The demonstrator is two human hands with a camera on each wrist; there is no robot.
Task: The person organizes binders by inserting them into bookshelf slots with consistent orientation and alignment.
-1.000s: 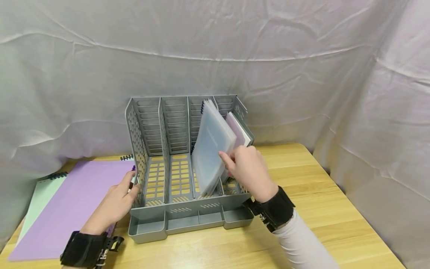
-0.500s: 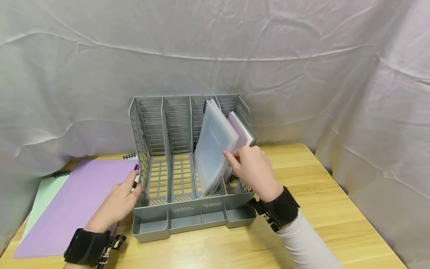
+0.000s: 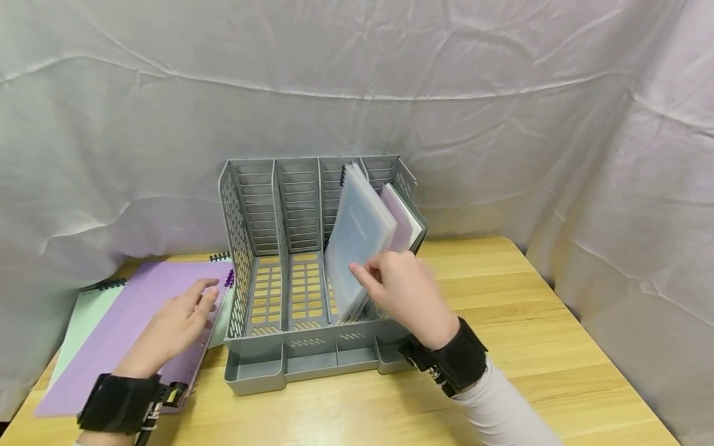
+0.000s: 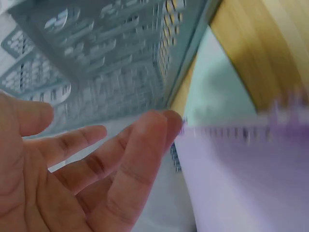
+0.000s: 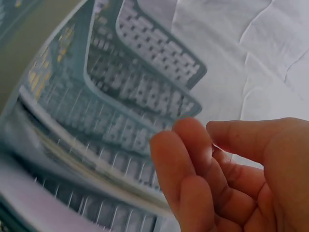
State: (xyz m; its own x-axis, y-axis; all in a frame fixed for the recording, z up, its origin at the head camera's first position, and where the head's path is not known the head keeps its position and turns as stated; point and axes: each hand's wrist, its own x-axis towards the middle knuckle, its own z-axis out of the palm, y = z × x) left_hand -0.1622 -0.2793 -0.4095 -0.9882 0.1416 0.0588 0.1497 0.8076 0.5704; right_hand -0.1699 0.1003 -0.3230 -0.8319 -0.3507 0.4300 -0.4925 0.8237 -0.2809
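Note:
A grey desk file organizer [image 3: 253, 344] stands on the table, with slots divided by perforated walls. In one of its right-hand slots leans a notebook with a clear frosted cover [image 3: 357, 229]; a purple notebook [image 3: 398, 217] and a dark green one [image 3: 411, 207] stand to its right. My right hand [image 3: 404, 291] hovers in front of the frosted notebook, its fingers loosely curled. In the right wrist view, nothing lies between those fingertips [image 5: 190, 140]. My left hand [image 3: 173, 322], fingers relaxed and apart, is over a large purple spiral notebook [image 3: 123, 328] lying left of the organizer.
Pale green spiral notebooks [image 3: 83, 316] lie partly under the purple one, showing at its left and right sides. Small front compartments [image 3: 309, 362] line the organizer's base. A grey cloth [image 3: 334, 80] hangs behind the wooden table [image 3: 502, 322].
My left hand has drawn leftward off the organizer's side wall, over the purple spiral notebook. My right hand has moved slightly left and down, away from the frosted notebook's edge.

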